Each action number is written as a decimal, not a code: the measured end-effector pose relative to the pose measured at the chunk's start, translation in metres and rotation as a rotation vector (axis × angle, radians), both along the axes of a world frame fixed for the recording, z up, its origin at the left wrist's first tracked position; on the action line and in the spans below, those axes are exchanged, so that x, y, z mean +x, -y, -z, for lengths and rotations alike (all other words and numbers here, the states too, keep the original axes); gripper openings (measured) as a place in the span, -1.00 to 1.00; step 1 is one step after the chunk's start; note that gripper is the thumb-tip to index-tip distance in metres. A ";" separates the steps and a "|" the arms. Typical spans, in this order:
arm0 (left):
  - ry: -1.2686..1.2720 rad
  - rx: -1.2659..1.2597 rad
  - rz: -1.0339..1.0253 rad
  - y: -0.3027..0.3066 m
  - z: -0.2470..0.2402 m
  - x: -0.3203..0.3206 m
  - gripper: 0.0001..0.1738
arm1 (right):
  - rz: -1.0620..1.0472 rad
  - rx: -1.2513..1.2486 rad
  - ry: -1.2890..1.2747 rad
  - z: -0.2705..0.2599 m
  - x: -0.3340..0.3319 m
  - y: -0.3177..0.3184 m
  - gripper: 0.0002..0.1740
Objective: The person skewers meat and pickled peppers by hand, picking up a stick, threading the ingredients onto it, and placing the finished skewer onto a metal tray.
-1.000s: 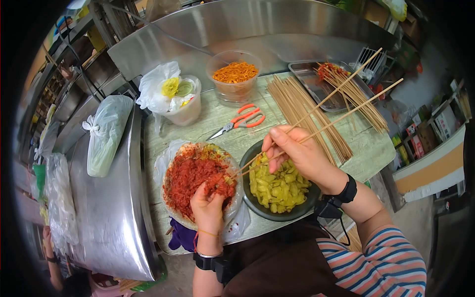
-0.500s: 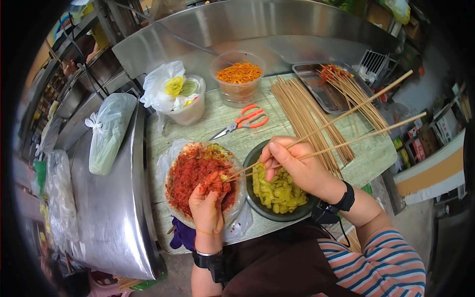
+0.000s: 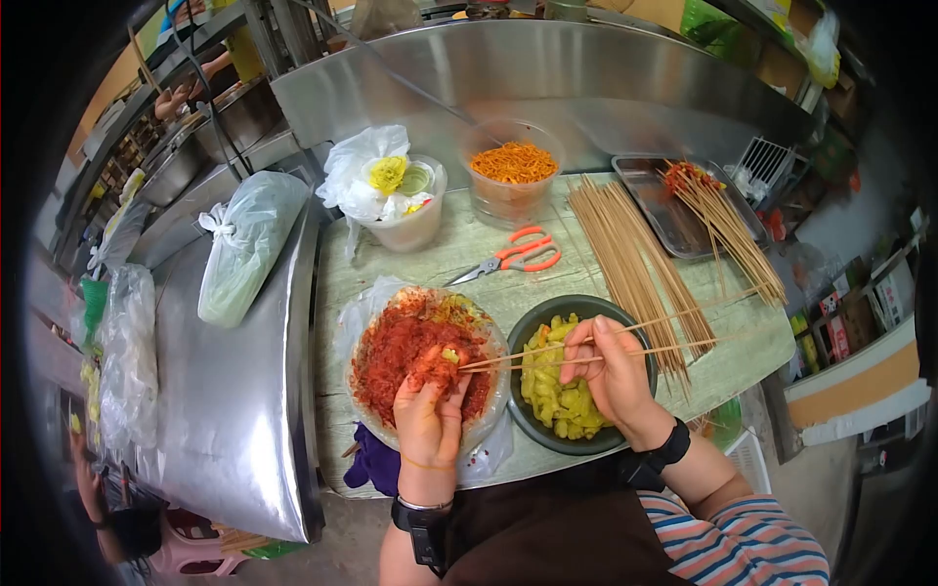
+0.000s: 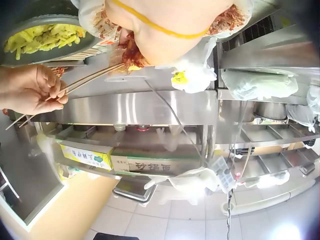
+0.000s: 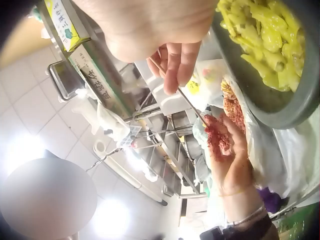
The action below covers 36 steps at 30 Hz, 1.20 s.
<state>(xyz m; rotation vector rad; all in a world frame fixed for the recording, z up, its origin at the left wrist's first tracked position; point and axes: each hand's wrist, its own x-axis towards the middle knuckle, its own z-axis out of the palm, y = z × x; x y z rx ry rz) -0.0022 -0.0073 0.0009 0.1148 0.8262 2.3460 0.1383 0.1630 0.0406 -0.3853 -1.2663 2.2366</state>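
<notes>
My right hand (image 3: 614,376) pinches two thin bamboo skewers (image 4: 95,76) above a dark bowl (image 3: 576,445) of yellow-green pickled slices (image 3: 562,396). The skewers point left, their tips right at my left hand (image 3: 430,420). Red paste coats the left fingers, which curl round a small clump of red-coated food (image 5: 218,136); a yellow-green piece (image 3: 450,355) shows at its top by the skewer tips. Below that hand stands a plastic-lined bowl (image 3: 500,376) of chunky red paste (image 3: 386,342). The left palm hides part of the clump in the head view.
Orange-handled scissors (image 3: 513,256) lie behind the bowls. Farther back are a tub of orange shreds (image 3: 513,164) and a tub with a plastic bag (image 3: 410,230). Loose skewers (image 3: 640,264) and a metal tray (image 3: 645,210) with loaded skewers occupy the right. A purple cloth (image 3: 376,459) lies at the front edge.
The skewers' far ends have swung down, so they lie flatter across the view. My right hand has opened its grip slightly lower over the bowl. The head view has shifted, moving the table rightward.
</notes>
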 end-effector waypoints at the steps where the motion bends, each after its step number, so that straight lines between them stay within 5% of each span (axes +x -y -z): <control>1: -0.004 0.001 -0.007 0.001 0.000 -0.001 -0.62 | -0.007 0.001 -0.004 0.000 -0.001 0.001 -0.61; 10: 0.042 0.040 -0.035 -0.002 0.000 0.002 -0.66 | 0.043 0.001 -0.029 0.002 -0.003 0.014 -0.62; 15: -0.048 -0.056 -0.091 -0.002 0.001 0.004 -0.62 | 0.020 0.377 -0.082 -0.016 0.002 0.018 -0.60; 19: 0.038 0.031 -0.105 -0.002 -0.001 0.000 -0.66 | 0.034 0.418 -0.104 -0.020 0.006 0.014 -0.59; 36: -0.023 -0.040 -0.080 -0.003 0.000 0.001 -0.64 | 0.037 0.055 -0.044 0.001 -0.008 0.015 -0.61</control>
